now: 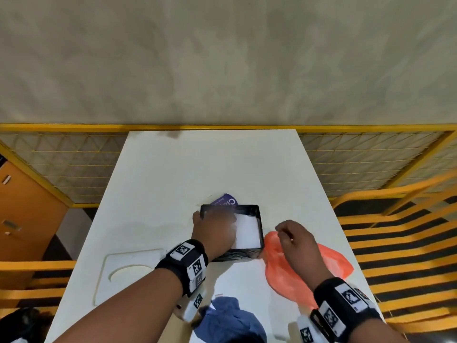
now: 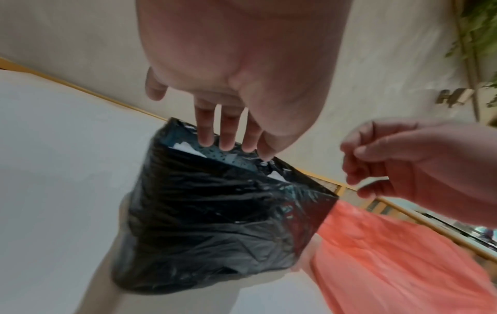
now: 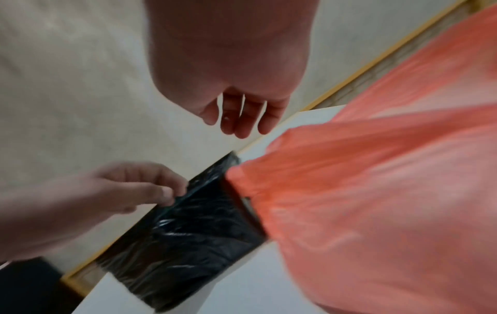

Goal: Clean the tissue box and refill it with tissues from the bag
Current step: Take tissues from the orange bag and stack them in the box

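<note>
Scanning from frame left to frame right, risks first, then materials:
Lid at lower left: a flat white square lid with an oval slot [image 1: 128,269] is seen lying on the white table [image 1: 173,169], apart from the box; it could be forgotten once refilling ends.
Left hand: the left hand [image 1: 215,229] is laid over the black square tissue box wrapped in crinkled film [image 1: 249,253] at frame centre, fingers straight and spread, tips at the rim; the light box could be tipped or slid if pressed off-centre.
Tissues: a white, flat, soft stack [image 1: 247,231] is seen inside the box; corners may be creased by pushing.
Purple packet: a glossy pack [image 1: 226,200] is partly hidden behind the box.
Right hand: the right hand [image 1: 294,240] is held above the thin, wrinkled orange plastic bag [image 1: 331,261], fingers loosely curled, nothing pinched; the slippery bag could be dragged off.
Blue cloth [image 1: 230,320]: crumpled, at the bottom edge.
</note>
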A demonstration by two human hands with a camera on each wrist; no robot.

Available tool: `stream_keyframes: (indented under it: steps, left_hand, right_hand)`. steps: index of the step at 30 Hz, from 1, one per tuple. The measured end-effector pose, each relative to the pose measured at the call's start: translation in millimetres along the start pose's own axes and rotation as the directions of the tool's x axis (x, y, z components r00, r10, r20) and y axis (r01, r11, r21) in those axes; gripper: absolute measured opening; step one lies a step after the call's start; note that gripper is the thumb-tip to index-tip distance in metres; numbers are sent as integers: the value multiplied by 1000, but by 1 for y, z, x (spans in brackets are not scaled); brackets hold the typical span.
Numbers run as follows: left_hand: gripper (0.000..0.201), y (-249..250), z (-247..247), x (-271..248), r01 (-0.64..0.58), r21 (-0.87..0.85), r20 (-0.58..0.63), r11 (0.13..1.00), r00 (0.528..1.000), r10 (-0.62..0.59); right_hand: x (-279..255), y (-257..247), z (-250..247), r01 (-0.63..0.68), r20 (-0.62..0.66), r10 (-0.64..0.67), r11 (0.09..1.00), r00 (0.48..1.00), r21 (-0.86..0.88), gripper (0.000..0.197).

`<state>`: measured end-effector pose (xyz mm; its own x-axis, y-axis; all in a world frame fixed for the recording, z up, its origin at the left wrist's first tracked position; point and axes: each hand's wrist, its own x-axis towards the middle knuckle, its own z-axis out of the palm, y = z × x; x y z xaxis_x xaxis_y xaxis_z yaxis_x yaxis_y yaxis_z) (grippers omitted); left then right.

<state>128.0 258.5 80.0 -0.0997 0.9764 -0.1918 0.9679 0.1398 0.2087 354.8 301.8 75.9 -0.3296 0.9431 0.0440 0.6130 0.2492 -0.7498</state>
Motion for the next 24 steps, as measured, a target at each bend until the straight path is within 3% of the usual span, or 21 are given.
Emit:
stream_keyframes:
  steps: [2, 4, 8, 10, 12, 16, 21, 24]
  left_hand:
    - [32, 17, -1, 4, -114, -40, -78, 993, 991, 111]
    - [34, 38, 1, 9, -291, -87, -75, 953, 956, 285]
    - [38, 87, 15, 8, -541, -245, 97, 805, 813, 575]
    - [37, 109, 23, 6, -591, -277, 194, 757, 737, 647]
    - [37, 124, 38, 7, -600, -242, 306, 762, 698, 647]
    - [30, 127, 70, 17, -511, -96, 463, 854, 737, 492]
    - [69, 125, 86, 21, -420, -131, 450, 898, 782, 431]
    - [93, 124, 95, 24, -351, -168, 447, 921, 805, 389]
  right_hand:
    - [-10, 28, -15, -80, 42, 87, 987, 995, -140, 21]
    - [-19, 55, -22, -112, 154, 167, 942, 974, -316, 26]
    - [-37, 85, -24, -33, 348, 235, 866, 907, -499, 57]
    - [-48, 85, -25, -3, 368, 269, 812, 890, -584, 66]
    - [-57, 83, -25, -16, 342, 307, 766, 888, -643, 72]
    - [-64, 83, -28, -63, 322, 424, 681, 847, -730, 82]
    - [-61, 84, -35, -203, 325, 502, 740, 802, -642, 73]
    - [-55, 80, -38, -279, 315, 504, 788, 804, -548, 65]
